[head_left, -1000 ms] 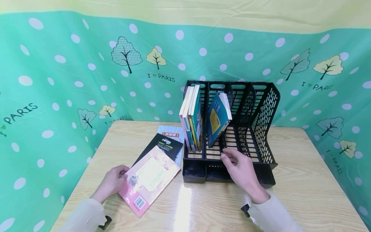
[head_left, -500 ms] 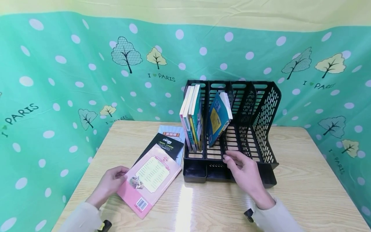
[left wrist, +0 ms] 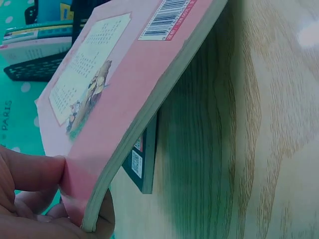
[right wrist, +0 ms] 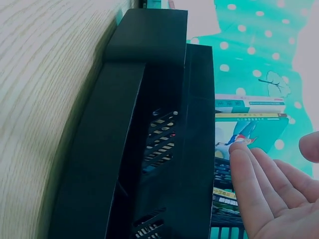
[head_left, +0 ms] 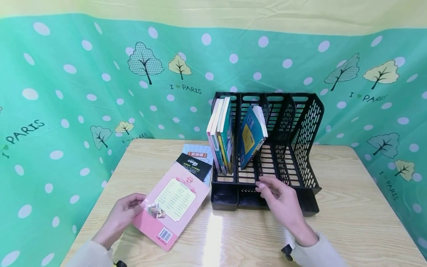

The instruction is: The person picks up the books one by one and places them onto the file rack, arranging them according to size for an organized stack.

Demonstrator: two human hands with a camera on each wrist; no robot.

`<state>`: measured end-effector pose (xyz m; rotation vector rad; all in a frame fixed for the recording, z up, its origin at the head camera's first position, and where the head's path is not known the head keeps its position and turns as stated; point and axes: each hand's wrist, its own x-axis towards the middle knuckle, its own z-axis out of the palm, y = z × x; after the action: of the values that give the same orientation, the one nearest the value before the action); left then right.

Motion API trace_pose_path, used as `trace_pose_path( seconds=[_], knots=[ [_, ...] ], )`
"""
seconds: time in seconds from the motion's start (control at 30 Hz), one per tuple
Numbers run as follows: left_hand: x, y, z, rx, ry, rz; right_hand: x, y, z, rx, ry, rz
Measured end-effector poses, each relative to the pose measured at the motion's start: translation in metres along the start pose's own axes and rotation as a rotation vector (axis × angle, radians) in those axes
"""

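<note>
My left hand point(head_left: 121, 215) pinches the left edge of a pink book point(head_left: 176, 202) between thumb and fingers. In the left wrist view the pink book point(left wrist: 114, 104) is tilted, its page edge raised over the wood and a black book point(left wrist: 135, 164) showing underneath. The head view has that black book point(head_left: 191, 164) overlapping a light blue book point(head_left: 200, 149). My right hand point(head_left: 283, 202), fingers loosely bent, is at the front ledge of a black desktop file rack point(head_left: 225, 203). In the right wrist view nothing lies between the right hand's point(right wrist: 271, 191) fingers and thumb.
Several thin books point(head_left: 220, 137) stand upright in the rack's leftmost compartment. A blue book point(head_left: 249, 139) leans to the right in the compartment beside it. A green dotted cloth point(head_left: 186, 74) hangs behind and beside the wooden table point(head_left: 253, 241).
The pink book has shifted slightly down and left and tilted up, showing less glare and covering the black book differently. My left hand moved a little left with it. The right hand barely moved.
</note>
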<state>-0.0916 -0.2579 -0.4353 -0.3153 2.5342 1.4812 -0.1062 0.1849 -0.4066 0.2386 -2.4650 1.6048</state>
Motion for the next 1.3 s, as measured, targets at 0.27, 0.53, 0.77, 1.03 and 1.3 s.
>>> trace_pose_path(
  seconds=[0.27, 0.53, 0.77, 1.03, 1.3],
  knots=[
    [-0.005, -0.003, -0.006, -0.125, -0.011, 0.026, -0.004, -0.004, 0.000, 0.033, -0.008, -0.004],
    [-0.010, 0.006, -0.003, -0.250, -0.038, 0.083, -0.007, -0.010, 0.001, 0.089, -0.025, -0.013],
    [-0.018, 0.024, 0.010, -0.305, -0.052, 0.159, -0.010, -0.014, 0.003, 0.117, -0.060, -0.033],
    [-0.023, 0.041, 0.035, -0.391, -0.071, 0.216, -0.013, -0.020, 0.007, 0.169, -0.137, -0.098],
    [-0.024, 0.055, 0.062, -0.490, -0.097, 0.229, -0.013, -0.025, 0.010, 0.238, -0.232, -0.183]
  ],
)
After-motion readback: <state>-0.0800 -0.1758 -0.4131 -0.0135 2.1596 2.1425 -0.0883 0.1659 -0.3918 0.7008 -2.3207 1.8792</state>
